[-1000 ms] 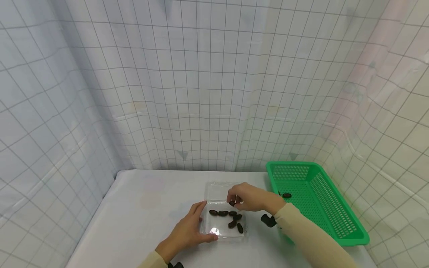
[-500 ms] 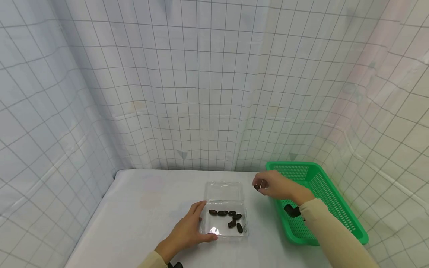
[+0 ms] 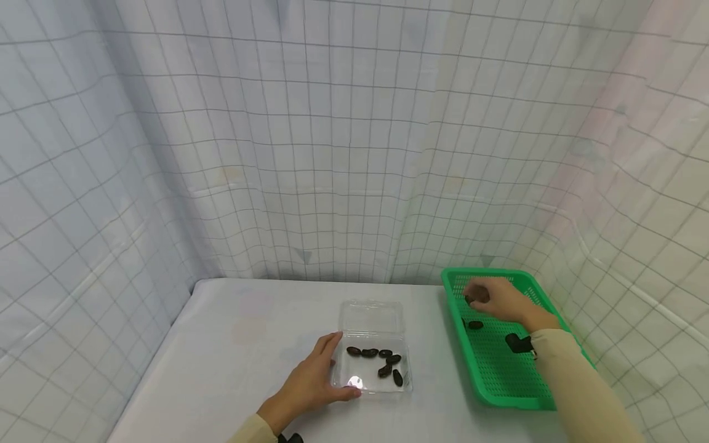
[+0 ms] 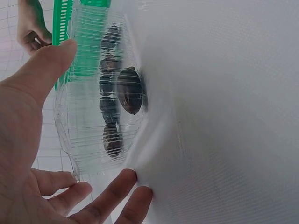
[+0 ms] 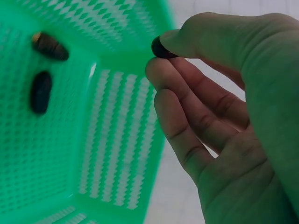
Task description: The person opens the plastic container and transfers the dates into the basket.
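My left hand (image 3: 310,381) holds a clear plastic clamshell box (image 3: 354,372) on the table, thumb at its front edge and fingers at its left side and back corner. The lid (image 3: 370,317) lies folded back. Several dark brown, glossy, date-like ovals (image 3: 353,351) sit inside, roughly in a back row and down the right side. Over the green basket (image 3: 476,381), my right hand (image 3: 501,299) pinches another dark oval (image 5: 162,48) between thumb and fingertips. Below that hand, two more ovals lie on the basket floor, one (image 5: 41,92) fully dark and one (image 5: 50,46) with a yellowish tip.
A white cloth covers the table (image 3: 232,344), and the basket stands at its right side. White grid-patterned curtains (image 3: 354,154) enclose the back and both sides. Dark wrist-camera mounts (image 3: 517,343) sit at the wrists.
My right hand has moved right from above the clear box to over the green basket, carrying a dark oval. My left hand and the box have stayed put.
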`<state>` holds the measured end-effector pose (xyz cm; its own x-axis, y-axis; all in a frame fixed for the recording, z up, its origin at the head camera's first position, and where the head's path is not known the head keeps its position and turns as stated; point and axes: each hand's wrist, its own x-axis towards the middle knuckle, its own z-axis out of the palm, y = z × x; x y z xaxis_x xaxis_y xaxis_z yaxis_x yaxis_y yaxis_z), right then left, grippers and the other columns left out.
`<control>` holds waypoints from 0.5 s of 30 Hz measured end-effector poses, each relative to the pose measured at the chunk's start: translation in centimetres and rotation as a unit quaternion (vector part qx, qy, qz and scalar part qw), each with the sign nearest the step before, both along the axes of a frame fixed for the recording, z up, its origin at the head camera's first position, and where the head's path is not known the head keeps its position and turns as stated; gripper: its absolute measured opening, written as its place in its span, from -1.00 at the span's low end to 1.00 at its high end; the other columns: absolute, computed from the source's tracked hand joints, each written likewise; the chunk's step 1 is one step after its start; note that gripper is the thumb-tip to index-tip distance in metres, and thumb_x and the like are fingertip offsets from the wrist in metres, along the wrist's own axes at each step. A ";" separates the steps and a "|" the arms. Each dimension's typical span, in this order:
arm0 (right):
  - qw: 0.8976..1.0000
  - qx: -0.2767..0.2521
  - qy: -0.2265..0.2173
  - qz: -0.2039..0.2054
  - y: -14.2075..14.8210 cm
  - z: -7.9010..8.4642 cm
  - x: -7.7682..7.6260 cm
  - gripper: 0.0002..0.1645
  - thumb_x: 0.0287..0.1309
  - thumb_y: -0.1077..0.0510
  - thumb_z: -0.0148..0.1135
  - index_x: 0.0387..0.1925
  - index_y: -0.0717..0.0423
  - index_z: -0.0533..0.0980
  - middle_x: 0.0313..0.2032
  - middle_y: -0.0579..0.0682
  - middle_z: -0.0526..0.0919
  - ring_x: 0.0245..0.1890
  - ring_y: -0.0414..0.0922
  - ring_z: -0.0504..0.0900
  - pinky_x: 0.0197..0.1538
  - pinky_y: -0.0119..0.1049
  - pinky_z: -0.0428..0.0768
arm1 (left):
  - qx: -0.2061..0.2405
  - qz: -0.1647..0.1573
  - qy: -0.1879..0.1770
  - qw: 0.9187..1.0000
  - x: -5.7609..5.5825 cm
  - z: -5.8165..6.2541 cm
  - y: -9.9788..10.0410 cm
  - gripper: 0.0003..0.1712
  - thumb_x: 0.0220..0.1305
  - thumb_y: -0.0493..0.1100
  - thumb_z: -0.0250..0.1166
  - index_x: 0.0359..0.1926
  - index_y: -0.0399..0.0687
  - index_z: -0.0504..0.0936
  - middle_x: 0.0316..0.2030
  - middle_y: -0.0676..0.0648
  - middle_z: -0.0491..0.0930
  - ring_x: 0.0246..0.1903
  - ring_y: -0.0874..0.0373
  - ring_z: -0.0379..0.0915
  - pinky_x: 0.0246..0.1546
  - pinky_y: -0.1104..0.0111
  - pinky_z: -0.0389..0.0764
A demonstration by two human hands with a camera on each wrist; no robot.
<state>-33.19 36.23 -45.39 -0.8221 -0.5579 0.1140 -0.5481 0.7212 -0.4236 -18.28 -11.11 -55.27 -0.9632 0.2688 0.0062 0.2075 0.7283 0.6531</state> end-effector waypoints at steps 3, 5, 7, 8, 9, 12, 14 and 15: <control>1.000 0.012 -0.006 -0.018 1.5 -0.7 -0.4 -0.77 0.46 0.30 0.55 0.08 0.09 0.79 -0.06 -0.02 0.88 -0.08 -0.12 0.82 -0.02 -0.18 0.78 | 0.000 0.001 -0.002 1.000 0.0 -0.1 0.1 0.54 0.05 0.37 0.84 0.84 -0.10 0.22 0.77 -0.13 0.30 0.27 -0.10 0.82 0.13 -0.13 0.80; 0.999 0.021 -0.015 -0.030 2.3 -1.2 -0.5 -0.77 0.43 0.30 0.57 0.06 0.13 0.79 -0.08 0.00 0.87 -0.10 -0.11 0.81 -0.03 -0.15 0.79 | 0.001 0.002 -0.003 1.000 -0.1 -0.2 0.2 0.54 0.05 0.37 0.84 0.84 -0.11 0.22 0.77 -0.14 0.30 0.26 -0.11 0.82 0.14 -0.14 0.80; 0.998 0.033 -0.030 -0.038 2.8 -1.6 -0.5 -0.77 0.44 0.31 0.57 0.07 0.18 0.78 -0.09 0.03 0.87 -0.10 -0.07 0.81 -0.02 -0.11 0.80 | 0.000 0.003 -0.006 1.000 -0.1 -0.3 0.2 0.54 0.05 0.38 0.84 0.84 -0.11 0.22 0.77 -0.13 0.30 0.26 -0.10 0.82 0.13 -0.13 0.80; 0.998 0.037 -0.038 -0.040 3.1 -1.8 -0.5 -0.76 0.44 0.31 0.56 0.07 0.22 0.77 -0.09 0.05 0.86 -0.10 -0.05 0.81 -0.02 -0.08 0.80 | 0.001 0.003 -0.006 1.000 -0.1 -0.3 0.2 0.54 0.05 0.38 0.84 0.84 -0.11 0.22 0.77 -0.13 0.30 0.27 -0.10 0.82 0.13 -0.13 0.80; 0.997 0.039 -0.046 -0.043 3.3 -2.0 -0.5 -0.76 0.44 0.32 0.56 0.08 0.23 0.77 -0.09 0.06 0.86 -0.09 -0.04 0.81 -0.02 -0.06 0.81 | 0.001 0.003 -0.006 1.000 -0.1 -0.3 0.1 0.54 0.05 0.38 0.84 0.84 -0.11 0.22 0.78 -0.13 0.30 0.27 -0.10 0.82 0.14 -0.12 0.80; 0.996 0.037 -0.068 -0.044 4.0 -2.6 -0.9 -0.78 0.44 0.33 0.54 0.06 0.24 0.78 -0.11 0.08 0.86 -0.10 -0.01 0.81 -0.03 -0.02 0.82 | -0.001 0.003 -0.006 1.000 0.0 -0.3 0.1 0.55 0.06 0.39 0.83 0.84 -0.11 0.21 0.78 -0.12 0.30 0.27 -0.09 0.82 0.15 -0.11 0.80; 0.996 0.031 -0.075 -0.036 4.4 -3.0 -1.2 -0.79 0.43 0.34 0.53 0.05 0.25 0.78 -0.13 0.08 0.86 -0.12 -0.01 0.81 -0.06 -0.02 0.82 | 0.000 0.003 -0.002 1.000 0.0 -0.2 0.1 0.55 0.06 0.39 0.84 0.84 -0.12 0.22 0.77 -0.12 0.31 0.26 -0.10 0.82 0.15 -0.12 0.80; 0.996 0.026 -0.078 -0.032 4.5 -3.2 -1.4 -0.79 0.43 0.34 0.53 0.04 0.25 0.79 -0.14 0.08 0.87 -0.12 -0.03 0.81 -0.07 -0.02 0.82 | 0.000 0.004 -0.002 1.000 0.0 -0.2 0.1 0.55 0.07 0.39 0.83 0.84 -0.12 0.21 0.77 -0.12 0.31 0.27 -0.10 0.82 0.15 -0.11 0.80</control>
<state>-34.54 40.75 -48.57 -0.8612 -0.5061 -0.0456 -0.4315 0.7757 -0.4606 -18.25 -11.03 -55.46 -0.9651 0.2617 0.0030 0.1998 0.7292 0.6545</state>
